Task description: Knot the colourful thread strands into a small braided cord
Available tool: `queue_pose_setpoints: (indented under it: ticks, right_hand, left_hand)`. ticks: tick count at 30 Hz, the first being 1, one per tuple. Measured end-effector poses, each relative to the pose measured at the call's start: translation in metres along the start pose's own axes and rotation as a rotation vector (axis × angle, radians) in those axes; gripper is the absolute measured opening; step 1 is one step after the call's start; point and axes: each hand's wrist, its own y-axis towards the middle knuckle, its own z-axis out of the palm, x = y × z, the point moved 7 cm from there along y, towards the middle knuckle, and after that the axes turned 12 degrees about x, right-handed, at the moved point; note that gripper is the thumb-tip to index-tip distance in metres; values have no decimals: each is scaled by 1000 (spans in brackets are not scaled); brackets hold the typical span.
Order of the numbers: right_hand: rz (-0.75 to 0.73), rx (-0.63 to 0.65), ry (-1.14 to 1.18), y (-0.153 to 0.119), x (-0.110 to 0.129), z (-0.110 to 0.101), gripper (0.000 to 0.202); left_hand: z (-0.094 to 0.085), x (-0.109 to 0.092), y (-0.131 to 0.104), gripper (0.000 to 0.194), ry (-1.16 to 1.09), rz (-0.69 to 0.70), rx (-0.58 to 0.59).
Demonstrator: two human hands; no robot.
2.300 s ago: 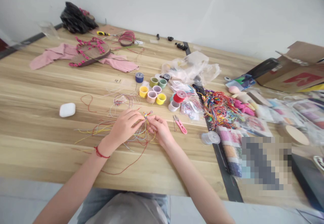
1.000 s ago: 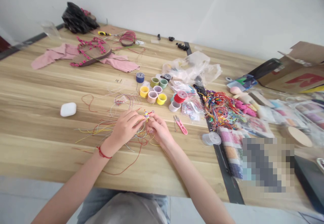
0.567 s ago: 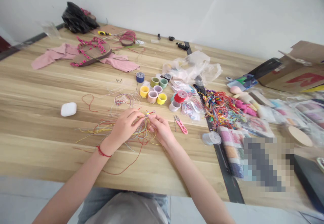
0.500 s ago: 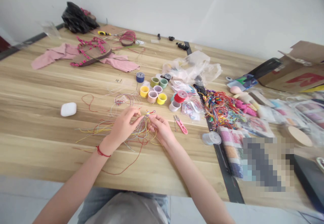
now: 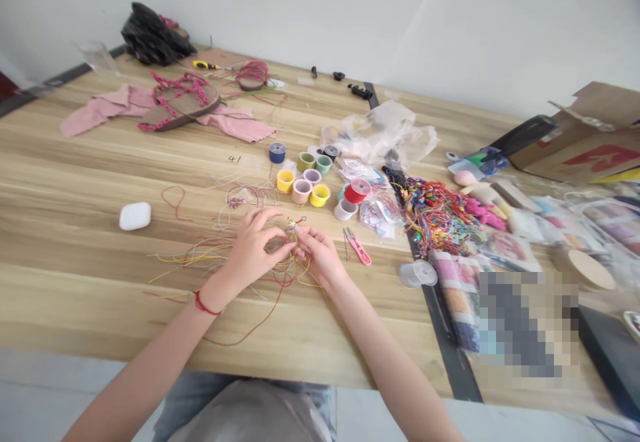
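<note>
My right hand [image 5: 319,250] pinches a small multicoloured knotted cord piece [image 5: 291,227] near its top, where a small loop [image 5: 303,219] sticks out. My left hand [image 5: 257,245] is just left of it, thumb and index tips close to the strands but with a gap between them, the other fingers spread. Loose yellow, red and pale threads [image 5: 205,255] fan out under and to the left of my hands. One red thread [image 5: 260,324] curves toward the table's front edge. Whether my left fingertips touch a strand is hard to make out.
Thread spools [image 5: 301,190] stand in a group beyond my hands. Pink snips [image 5: 359,249] lie right of my right hand, and a clear spool [image 5: 417,273] farther right. A white case [image 5: 135,216] is at left. Colourful cords [image 5: 440,212] are heaped at right near a cardboard box [image 5: 585,132].
My left hand has gone from a pinch on a thread to a looser, spread shape beside the knotted piece. My right hand keeps its pinch nearly in place.
</note>
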Motion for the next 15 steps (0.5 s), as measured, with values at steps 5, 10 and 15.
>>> queue_pose_setpoints:
  ticks: [5,10,15]
  right_hand:
    - [-12,27,14,0,1,2,39]
    - [3,2,0,0,0,1,37]
    - [-27,4,16,2,3,1,38]
  left_hand:
    - [6,5,-1,8,-52,-4,-21]
    - [6,11,0,8,-226,-35,39]
    - [3,19,3,10,-586,-25,125]
